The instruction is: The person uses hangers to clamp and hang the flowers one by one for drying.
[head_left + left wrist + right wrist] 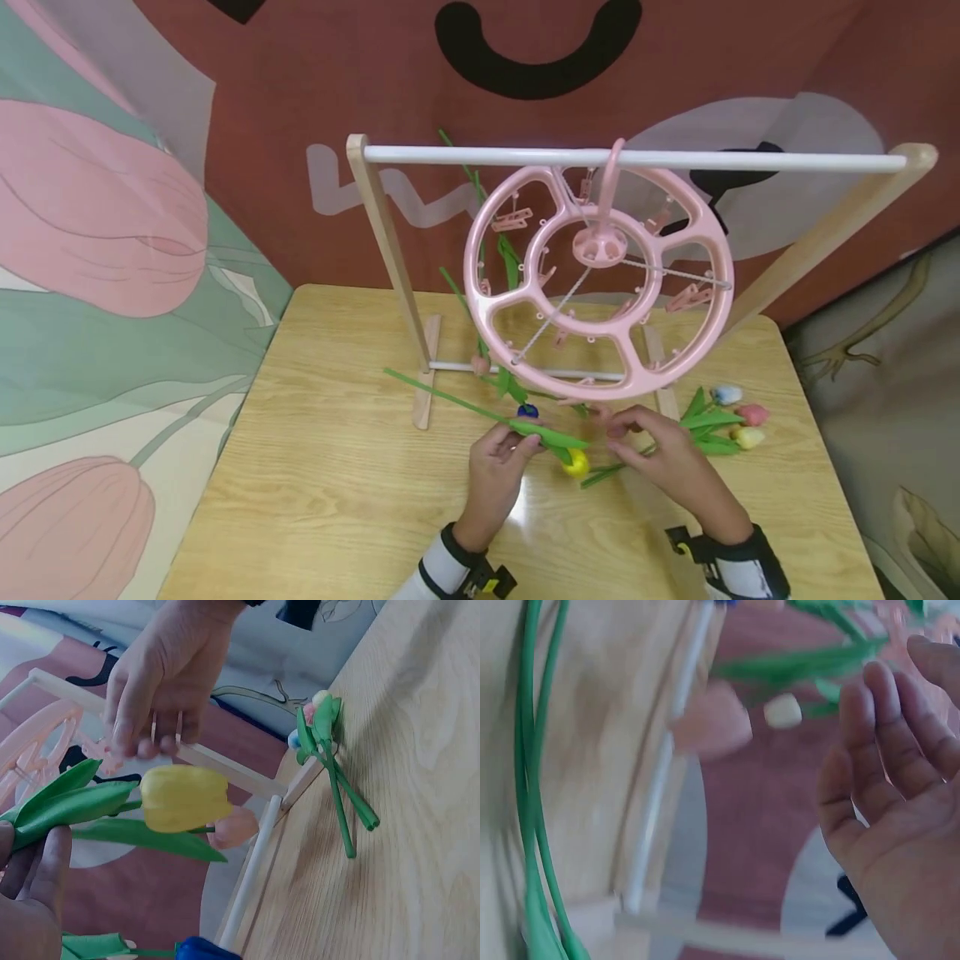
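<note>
My left hand point(498, 467) pinches a yellow artificial tulip point(575, 463) by its green leaves and stem, with the bloom pointing right. In the left wrist view, the yellow bloom point(184, 799) lies just below my right hand point(169, 682). The right hand point(671, 462) has bent, relaxed fingers under the front edge of a round pink clip hanger point(600, 247). Its palm point(915, 862) looks bare in the right wrist view. Upside down from the hanger, a blue tulip point(527, 411) and a pink tulip point(480, 364) dangle near my left hand.
The hanger hooks onto the white top rail point(480, 156) of a wooden-legged stand on the table point(300, 467). Pink clips point(512, 219) hang round its rings. Right of the stand lie several loose tulips, including a light blue one point(726, 394) and a pink one point(753, 414).
</note>
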### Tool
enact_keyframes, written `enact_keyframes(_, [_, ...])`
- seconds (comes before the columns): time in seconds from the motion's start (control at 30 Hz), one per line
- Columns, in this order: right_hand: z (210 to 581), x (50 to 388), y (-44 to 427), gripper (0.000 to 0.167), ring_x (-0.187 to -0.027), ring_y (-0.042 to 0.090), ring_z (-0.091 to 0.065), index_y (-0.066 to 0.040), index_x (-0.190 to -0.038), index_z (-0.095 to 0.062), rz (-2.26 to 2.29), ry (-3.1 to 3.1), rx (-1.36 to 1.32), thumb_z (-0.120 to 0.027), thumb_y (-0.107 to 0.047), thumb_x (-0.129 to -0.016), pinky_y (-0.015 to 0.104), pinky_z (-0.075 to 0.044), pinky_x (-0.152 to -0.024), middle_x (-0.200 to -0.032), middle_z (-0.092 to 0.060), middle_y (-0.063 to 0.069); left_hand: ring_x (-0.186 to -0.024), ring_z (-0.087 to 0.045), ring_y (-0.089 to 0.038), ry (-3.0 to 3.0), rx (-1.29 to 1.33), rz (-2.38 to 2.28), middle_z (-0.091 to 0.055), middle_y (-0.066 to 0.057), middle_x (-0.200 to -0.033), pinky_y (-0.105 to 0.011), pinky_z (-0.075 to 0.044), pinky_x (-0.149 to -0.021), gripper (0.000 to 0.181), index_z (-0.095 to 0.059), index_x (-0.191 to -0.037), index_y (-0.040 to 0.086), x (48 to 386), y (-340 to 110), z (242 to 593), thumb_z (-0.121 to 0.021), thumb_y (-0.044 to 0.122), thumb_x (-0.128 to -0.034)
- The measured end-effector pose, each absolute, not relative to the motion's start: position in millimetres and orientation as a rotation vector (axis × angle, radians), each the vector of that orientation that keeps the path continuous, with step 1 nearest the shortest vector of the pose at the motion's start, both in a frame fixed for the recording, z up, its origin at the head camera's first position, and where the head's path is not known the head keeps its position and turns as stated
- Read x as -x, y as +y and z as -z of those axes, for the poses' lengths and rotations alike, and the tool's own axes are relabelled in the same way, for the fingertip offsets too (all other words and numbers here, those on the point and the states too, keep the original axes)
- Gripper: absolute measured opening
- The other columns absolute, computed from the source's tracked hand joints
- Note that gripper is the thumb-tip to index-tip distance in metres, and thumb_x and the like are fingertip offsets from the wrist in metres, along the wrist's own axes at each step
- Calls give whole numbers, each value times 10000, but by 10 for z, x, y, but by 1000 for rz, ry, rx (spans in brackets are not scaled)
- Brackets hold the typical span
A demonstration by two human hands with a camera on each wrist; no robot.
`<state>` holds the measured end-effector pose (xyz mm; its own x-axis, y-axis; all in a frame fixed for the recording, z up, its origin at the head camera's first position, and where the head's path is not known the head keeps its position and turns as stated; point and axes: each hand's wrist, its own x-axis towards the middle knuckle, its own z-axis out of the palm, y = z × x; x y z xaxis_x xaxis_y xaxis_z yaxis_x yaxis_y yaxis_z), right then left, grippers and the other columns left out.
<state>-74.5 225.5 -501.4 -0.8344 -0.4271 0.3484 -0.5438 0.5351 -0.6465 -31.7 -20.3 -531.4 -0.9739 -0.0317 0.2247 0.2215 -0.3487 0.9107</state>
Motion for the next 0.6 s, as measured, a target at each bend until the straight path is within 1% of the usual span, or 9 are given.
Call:
enact_keyframes(0.07, [4964,770,2349,368,-795,6,-633,-138,-970,-680,-1170,-2620,-775,-852,92,-739,90,-512,-712,-859,-685,-107,-1002,-743,-118,-1703,269,2427,-678,-378,-1094,-392,-651,-867,236,-596,-1134,-226,323,-233,5316,-631,-46,-984])
enact_keyframes(0.17, [4883,807,2479,349,-736,-17,-569,-109,-943,-652,-1158,-2624,-649,-852,92,-739,103,-485,-650,-800,-634,-91,-994,-737,-112,-1712,329,2378,-676,-379,-1085,-402,-656,-845,228,-598,-1132,-229,337,-255,5326,-627,-61,-981])
enact_keyframes(0.23, [4831,842,2540,391,-735,1,-541,-48,-992,-619,-1162,-2617,-574,-859,105,-723,101,-466,-643,-819,-609,-39,-1003,-734,-126,-1720,371,2330,-681,-369,-1081,-398,-657,-840,203,-615,-1128,-209,346,-264,5340,-627,-74,-976])
enact_keyframes(0.3, [4783,890,2578,522,-771,36,-513,14,-1129,-576,-1201,-2606,-521,-862,124,-707,103,-435,-653,-884,-574,13,-1026,-737,-180,-1729,412,2283,-682,-365,-1092,-390,-656,-848,188,-634,-1136,-180,354,-275,5356,-623,-90,-972])
enact_keyframes(0.37, [4740,945,2595,678,-814,78,-489,40,-1273,-513,-1239,-2592,-506,-856,143,-697,118,-420,-663,-960,-531,41,-1047,-741,-263,-1745,431,2247,-689,-348,-1113,-375,-649,-868,181,-660,-1139,-139,362,-289,5370,-631,-89,-967])
enact_keyframes(0.43, [4699,998,2594,800,-850,109,-459,24,-1398,-466,-1278,-2580,-510,-842,152,-703,155,-407,-664,-1015,-494,29,-1063,-732,-348,-1760,455,2214,-691,-343,-1130,-375,-641,-885,184,-676,-1141,-116,368,-306,5377,-638,-86,-963])
enact_keyframes(0.47, [4681,1021,2590,831,-866,116,-453,5,-1442,-455,-1308,-2574,-514,-831,154,-716,164,-406,-670,-1062,-496,8,-1066,-725,-381,-1768,461,2199,-694,-337,-1136,-373,-638,-890,184,-682,-1140,-109,371,-314,5379,-643,-79,-963])
enact_keyframes(0.53, [4650,1061,2575,801,-878,119,-458,-12,-1461,-479,-1367,-2545,-540,-800,166,-750,171,-421,-682,-1147,-531,-18,-1063,-715,-419,-1781,472,2168,-703,-326,-1136,-376,-635,-891,180,-691,-1131,-105,377,-333,5382,-655,-70,-958])
enact_keyframes(0.6, [4624,1094,2551,722,-887,100,-486,-7,-1453,-511,-1442,-2501,-580,-749,183,-799,160,-446,-703,-1239,-580,-58,-1052,-720,-418,-1798,486,2126,-713,-314,-1129,-375,-637,-885,182,-694,-1133,-103,384,-350,5384,-658,-65,-958])
